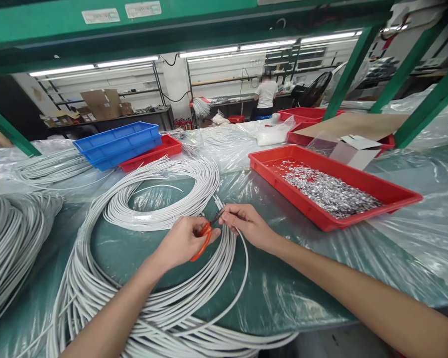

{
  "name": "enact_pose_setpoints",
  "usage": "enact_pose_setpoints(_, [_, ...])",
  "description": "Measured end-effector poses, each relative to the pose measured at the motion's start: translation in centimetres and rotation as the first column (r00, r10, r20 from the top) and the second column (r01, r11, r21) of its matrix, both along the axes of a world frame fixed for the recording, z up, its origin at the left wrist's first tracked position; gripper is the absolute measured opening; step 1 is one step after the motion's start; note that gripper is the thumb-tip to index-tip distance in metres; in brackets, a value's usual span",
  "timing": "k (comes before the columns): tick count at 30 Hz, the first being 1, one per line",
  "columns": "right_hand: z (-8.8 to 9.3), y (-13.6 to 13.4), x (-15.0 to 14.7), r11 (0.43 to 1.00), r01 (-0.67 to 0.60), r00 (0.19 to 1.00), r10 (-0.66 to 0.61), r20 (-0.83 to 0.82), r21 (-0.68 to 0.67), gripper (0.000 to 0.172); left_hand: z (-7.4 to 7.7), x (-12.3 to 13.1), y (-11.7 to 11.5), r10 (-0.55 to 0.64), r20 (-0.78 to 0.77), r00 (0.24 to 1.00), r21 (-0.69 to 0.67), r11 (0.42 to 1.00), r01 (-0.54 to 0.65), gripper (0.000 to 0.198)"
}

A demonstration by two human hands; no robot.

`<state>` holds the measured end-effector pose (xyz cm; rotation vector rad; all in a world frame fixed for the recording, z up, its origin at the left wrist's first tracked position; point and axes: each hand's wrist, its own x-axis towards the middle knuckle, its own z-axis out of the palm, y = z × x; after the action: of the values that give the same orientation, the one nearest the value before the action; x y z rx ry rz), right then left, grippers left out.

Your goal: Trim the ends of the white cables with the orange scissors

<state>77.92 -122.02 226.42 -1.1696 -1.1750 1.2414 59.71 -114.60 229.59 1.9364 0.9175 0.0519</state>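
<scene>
At mid-frame, the left hand [179,242] curls its fingers around one pair of scissors [205,243]; the right hand [249,224] pinches one white cable [247,258], tip hidden. One coil [13,243], far left, is cut off.

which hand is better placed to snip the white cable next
Probably the left hand: it holds the orange-handled scissors, blades pointing towards the right hand, which pinches the white cable.

Cable coils [204,186] lie left of a tray [287,194] of pieces [328,191].
</scene>
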Motion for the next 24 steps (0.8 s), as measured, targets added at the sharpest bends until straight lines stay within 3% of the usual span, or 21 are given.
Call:
enact_pose_setpoints(3, [0.2, 0.1, 0.2, 1.000, 0.022, 1.000, -0.022, 0.017, 0.011, 0.029, 0.1, -0.1, -0.1, 0.005, -0.015, 1.000, -0.045, 0.999, -0.006, 0.044])
enact_pose_setpoints(9, [1.2, -0.6, -0.5, 0.974, 0.172, 0.965, -0.197, 0.174, 0.147, 0.021, 1.0, 0.1, -0.5, 0.047, -0.004, 0.999, -0.243, 0.969, -0.047, 0.042])
enact_pose_setpoints(13, [1.2, -0.8, -0.8, 0.957, 0.236, 0.936, -0.271, 0.225, 0.170, 0.021, 1.0, 0.2, -0.5, 0.076, 0.043, 0.996, -0.270, 0.961, -0.062, 0.043])
enact_pose_setpoints(19, [0.7, -0.4, -0.6, 0.971, 0.204, 0.971, -0.217, 0.098, 0.125, 0.024, 0.9, 0.4, 0.0, 0.177, 0.177, 0.968, -0.233, 0.963, -0.133, 0.035])
enact_pose_setpoints(24, [0.8, -0.8, -1.1, 0.978, 0.146, 0.973, -0.170, 0.158, 0.150, 0.019, 1.3, 0.6, 0.0, 0.265, 0.249, 0.932, -0.279, 0.941, -0.194, 0.027])
